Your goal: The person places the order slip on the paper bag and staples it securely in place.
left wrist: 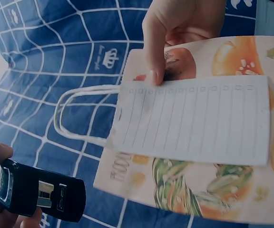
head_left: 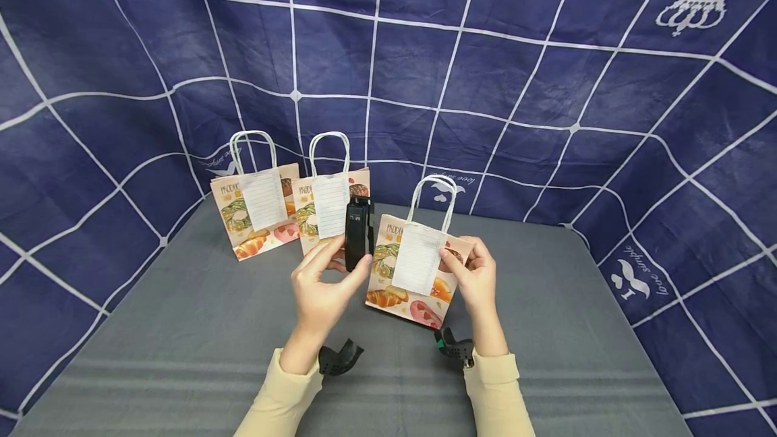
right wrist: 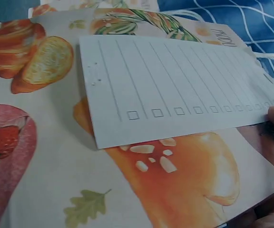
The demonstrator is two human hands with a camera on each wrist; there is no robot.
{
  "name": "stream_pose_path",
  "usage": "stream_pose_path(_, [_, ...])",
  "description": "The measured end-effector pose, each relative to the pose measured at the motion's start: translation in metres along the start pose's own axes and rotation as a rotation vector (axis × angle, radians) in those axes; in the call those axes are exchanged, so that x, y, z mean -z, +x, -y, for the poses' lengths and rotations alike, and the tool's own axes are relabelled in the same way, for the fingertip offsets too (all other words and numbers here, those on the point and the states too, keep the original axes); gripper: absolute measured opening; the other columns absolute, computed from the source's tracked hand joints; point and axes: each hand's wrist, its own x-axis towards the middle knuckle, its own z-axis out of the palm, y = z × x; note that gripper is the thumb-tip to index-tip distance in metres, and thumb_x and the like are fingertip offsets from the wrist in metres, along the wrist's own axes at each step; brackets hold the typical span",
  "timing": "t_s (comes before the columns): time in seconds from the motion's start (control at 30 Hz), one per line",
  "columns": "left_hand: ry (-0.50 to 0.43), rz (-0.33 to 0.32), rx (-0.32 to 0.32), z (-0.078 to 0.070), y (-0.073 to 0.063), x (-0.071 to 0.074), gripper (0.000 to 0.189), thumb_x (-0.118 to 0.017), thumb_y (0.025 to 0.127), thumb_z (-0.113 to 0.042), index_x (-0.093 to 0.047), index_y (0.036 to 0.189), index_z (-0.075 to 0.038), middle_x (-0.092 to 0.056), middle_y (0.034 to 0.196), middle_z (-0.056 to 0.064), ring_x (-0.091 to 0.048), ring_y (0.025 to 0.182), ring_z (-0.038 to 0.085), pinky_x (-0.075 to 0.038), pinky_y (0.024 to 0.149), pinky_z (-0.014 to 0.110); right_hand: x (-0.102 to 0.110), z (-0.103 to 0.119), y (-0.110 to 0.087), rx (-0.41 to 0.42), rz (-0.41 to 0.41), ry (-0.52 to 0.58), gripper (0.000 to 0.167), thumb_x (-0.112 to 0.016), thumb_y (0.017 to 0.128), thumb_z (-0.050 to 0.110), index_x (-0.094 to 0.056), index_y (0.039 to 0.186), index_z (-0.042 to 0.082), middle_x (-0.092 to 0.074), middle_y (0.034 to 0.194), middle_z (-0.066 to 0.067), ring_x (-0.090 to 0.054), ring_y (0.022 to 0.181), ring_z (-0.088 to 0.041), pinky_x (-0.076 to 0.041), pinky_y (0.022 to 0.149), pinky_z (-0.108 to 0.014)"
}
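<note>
My left hand (head_left: 322,292) grips a black stapler (head_left: 356,238), held upright just left of a paper gift bag (head_left: 388,297). In the left wrist view the stapler (left wrist: 63,197) shows its small metal plate, near the handle side of the bag. My right hand (head_left: 476,278) pinches that bag by its right edge, thumb on the front over the edge of a lined white sheet (head_left: 416,258). The sheet lies against the bag's front, its top edge by the white twisted handles (head_left: 452,204). Printed bread and pastries cover the bag, which leans slightly.
Two matching bags, one at the far left (head_left: 243,245) and one beside it (head_left: 306,187), stand at the back, each with a lined sheet on its front. Grey cloth (head_left: 546,329) covers the table. A blue checked curtain (head_left: 504,79) hangs behind and at the sides.
</note>
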Motion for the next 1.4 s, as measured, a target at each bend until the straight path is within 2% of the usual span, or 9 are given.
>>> stream_pose_path(0.13, [0.031,-0.011,0.034,0.005,-0.001,0.0,0.04,-0.082,0.065,-0.002,-0.07,0.103,0.0,-0.069,0.087,0.009,-0.062,0.066,0.018,-0.049,0.055,0.021,0.011,-0.01,0.013,0.024,-0.011,0.033,0.025,-0.074,0.078,0.002,-0.059,0.097,-0.002,-0.067,0.085,-0.01,-0.064,0.069,-0.015,-0.055,0.059,-0.027])
stream_pose_path(0.23, [0.044,-0.008,0.068,0.007,-0.002,0.0,0.04,-0.081,0.068,-0.005,-0.07,0.105,-0.002,-0.069,0.087,0.008,-0.062,0.066,0.016,-0.049,0.057,0.02,0.032,-0.038,0.027,0.052,0.033,0.094,0.027,-0.073,0.079,0.001,-0.058,0.101,-0.003,-0.067,0.089,-0.014,-0.066,0.071,-0.019,-0.055,0.059,-0.029])
stream_pose_path(0.33, [0.062,-0.007,0.097,0.01,-0.004,-0.001,0.039,-0.081,0.069,-0.007,-0.07,0.106,-0.004,-0.069,0.087,0.007,-0.062,0.067,0.016,-0.05,0.057,0.021,0.046,-0.055,0.041,0.055,0.054,0.115,0.026,-0.071,0.08,-0.002,-0.058,0.102,-0.005,-0.067,0.09,-0.017,-0.066,0.073,-0.021,-0.055,0.06,-0.029])
stream_pose_path(0.4, [0.081,-0.012,0.104,0.013,-0.005,-0.001,0.038,-0.081,0.07,-0.008,-0.07,0.106,-0.005,-0.07,0.087,0.007,-0.063,0.067,0.016,-0.05,0.057,0.025,0.047,-0.054,0.047,0.06,0.058,0.102,0.024,-0.07,0.081,-0.001,-0.058,0.102,-0.005,-0.067,0.09,-0.014,-0.066,0.072,-0.019,-0.055,0.06,-0.027])
stream_pose_path(0.53, [0.118,-0.039,0.091,0.02,-0.007,-0.003,0.035,-0.079,0.07,-0.008,-0.071,0.105,-0.006,-0.071,0.089,0.007,-0.062,0.065,0.016,-0.049,0.055,0.031,0.031,-0.022,0.052,0.002,0.018,0.066,0.019,-0.067,0.083,0.0,-0.056,0.096,-0.007,-0.067,0.085,-0.007,-0.064,0.068,-0.013,-0.054,0.06,-0.024])
stream_pose_path(0.67, [0.159,-0.064,0.101,0.027,-0.009,-0.004,0.033,-0.077,0.069,-0.009,-0.072,0.101,-0.006,-0.07,0.087,0.007,-0.058,0.063,0.015,-0.045,0.058,0.026,0.027,-0.009,0.059,-0.078,0.02,0.058,0.011,-0.057,0.086,-0.013,-0.057,0.092,-0.004,-0.069,0.083,-0.005,-0.065,0.065,-0.013,-0.053,0.062,-0.024])
stream_pose_path(0.93, [0.17,-0.056,0.206,0.042,-0.017,-0.005,0.033,-0.075,0.069,-0.009,-0.072,0.102,-0.007,-0.069,0.09,0.005,-0.057,0.069,0.015,-0.042,0.063,0.023,0.03,-0.022,0.073,-0.1,0.062,0.072,0.016,-0.059,0.085,-0.01,-0.059,0.093,0.004,-0.069,0.084,-0.002,-0.066,0.063,-0.013,-0.053,0.064,-0.024])
stream_pose_path(1.23, [0.185,-0.074,0.236,0.062,-0.027,-0.009,0.032,-0.077,0.069,-0.01,-0.073,0.101,-0.01,-0.07,0.086,0.005,-0.058,0.064,0.017,-0.041,0.058,0.031,0.033,-0.035,0.088,-0.168,0.057,0.083,0.026,-0.057,0.085,-0.012,-0.063,0.091,0.012,-0.07,0.084,0.0,-0.065,0.063,-0.012,-0.05,0.068,-0.023])
stream_pose_path(1.4, [0.23,-0.072,0.282,0.073,-0.036,-0.011,0.032,-0.079,0.068,-0.012,-0.073,0.098,-0.009,-0.069,0.079,0.005,-0.057,0.062,0.017,-0.038,0.053,0.022,0.034,-0.042,0.096,-0.217,0.048,0.086,0.027,-0.056,0.086,-0.012,-0.063,0.091,0.013,-0.07,0.083,0.0,-0.066,0.063,-0.012,-0.05,0.068,-0.023])
